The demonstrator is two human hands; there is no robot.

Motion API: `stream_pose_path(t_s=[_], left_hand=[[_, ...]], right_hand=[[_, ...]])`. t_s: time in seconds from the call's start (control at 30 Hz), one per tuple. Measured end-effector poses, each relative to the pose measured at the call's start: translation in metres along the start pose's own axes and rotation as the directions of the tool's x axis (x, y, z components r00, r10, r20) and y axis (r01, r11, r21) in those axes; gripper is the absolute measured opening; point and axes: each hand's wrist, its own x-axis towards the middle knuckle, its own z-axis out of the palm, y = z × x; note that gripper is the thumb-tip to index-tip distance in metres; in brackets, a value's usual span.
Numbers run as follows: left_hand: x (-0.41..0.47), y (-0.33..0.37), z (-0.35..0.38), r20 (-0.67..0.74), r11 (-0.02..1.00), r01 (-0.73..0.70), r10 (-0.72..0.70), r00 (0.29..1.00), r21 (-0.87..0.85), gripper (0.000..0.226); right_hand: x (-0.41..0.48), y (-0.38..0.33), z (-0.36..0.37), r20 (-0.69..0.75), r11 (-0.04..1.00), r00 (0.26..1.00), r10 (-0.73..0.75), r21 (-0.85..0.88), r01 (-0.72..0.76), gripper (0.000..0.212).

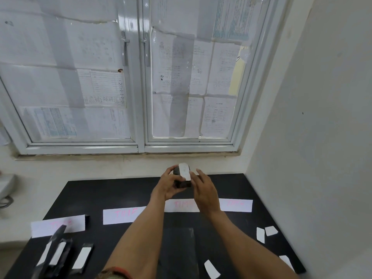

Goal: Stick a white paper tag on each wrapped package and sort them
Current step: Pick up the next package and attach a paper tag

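My left hand (168, 184) grips a small package wrapped in black (182, 183) and holds it up above the far part of the black table. A white paper tag (185, 171) lies across the package's top. My right hand (204, 189) has its straight fingers against the right edge of the tag and package. At the table's front left lie three black wrapped packages (60, 254), each with a white tag on it. Loose white tags (265, 233) lie at the right, with more near the front edge (211, 268).
Four white paper strips with pink writing (122, 215) lie in a row across the black table (112, 190). A window covered with printed sheets (104, 87) rises behind the table. A white wall (312, 137) stands close on the right.
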Motion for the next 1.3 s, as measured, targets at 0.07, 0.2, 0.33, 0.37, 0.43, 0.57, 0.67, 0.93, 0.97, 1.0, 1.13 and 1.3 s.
stream_pose_path(t_s=[0.07, 0.2, 0.33, 0.37, 0.43, 0.57, 0.67, 0.93, 0.97, 1.0, 1.13, 1.3], left_hand=[[-0.002, 0.000, 0.002, 0.027, 0.999, 0.034, -0.034, 0.999, 0.021, 0.063], [-0.004, 0.001, 0.005, 0.059, 0.993, 0.087, -0.092, 0.994, 0.076, 0.069], [-0.006, 0.001, 0.003, 0.026, 0.985, 0.111, -0.116, 0.993, 0.134, 0.066], [-0.006, 0.001, 0.003, 0.019, 0.986, 0.114, -0.117, 0.993, 0.125, 0.061], [-0.007, 0.000, 0.002, -0.009, 0.988, 0.119, -0.118, 0.993, 0.097, 0.046], [0.001, -0.003, -0.003, -0.084, 0.984, 0.130, -0.120, 0.989, 0.124, 0.032], [0.006, -0.005, -0.009, -0.127, 0.980, 0.143, -0.126, 0.984, 0.137, 0.034], [0.004, -0.009, -0.049, -0.279, 0.968, 0.200, -0.152, 0.948, 0.150, 0.040], [0.002, -0.010, -0.056, -0.311, 0.968, 0.202, -0.148, 0.939, 0.148, 0.038], [-0.001, -0.010, -0.065, -0.342, 0.970, 0.197, -0.138, 0.929, 0.142, 0.036], [-0.018, -0.006, -0.117, -0.480, 0.971, 0.203, -0.120, 0.869, 0.124, 0.034], [-0.053, -0.005, -0.202, -0.567, 0.957, 0.284, -0.207, 0.797, 0.050, 0.036]], right_hand=[[0.004, 0.001, -0.002, 0.109, 0.998, 0.993, 0.045, 0.047, -0.051, 0.044], [0.007, 0.004, -0.006, 0.288, 0.990, 0.952, 0.103, 0.064, -0.126, 0.051], [0.007, 0.007, -0.007, 0.386, 0.988, 0.914, 0.125, 0.036, -0.150, 0.064], [0.008, 0.006, -0.007, 0.397, 0.988, 0.910, 0.120, 0.047, -0.150, 0.066], [0.009, 0.004, -0.008, 0.403, 0.986, 0.909, 0.104, 0.075, -0.146, 0.069], [0.008, 0.000, -0.006, 0.403, 0.993, 0.914, 0.052, 0.080, -0.092, 0.072], [0.007, -0.001, -0.001, 0.412, 0.993, 0.910, 0.043, 0.085, -0.085, 0.074], [0.006, -0.021, 0.027, 0.503, 0.985, 0.864, 0.022, 0.138, -0.106, 0.076], [0.007, -0.028, 0.034, 0.522, 0.973, 0.852, 0.033, 0.178, -0.147, 0.078], [0.006, -0.037, 0.042, 0.534, 0.950, 0.843, 0.063, 0.228, -0.215, 0.081], [-0.001, -0.077, 0.087, 0.606, 0.746, 0.748, 0.271, 0.359, -0.561, 0.081], [-0.022, -0.142, 0.162, 0.800, 0.374, 0.495, 0.340, 0.368, -0.852, 0.043]])
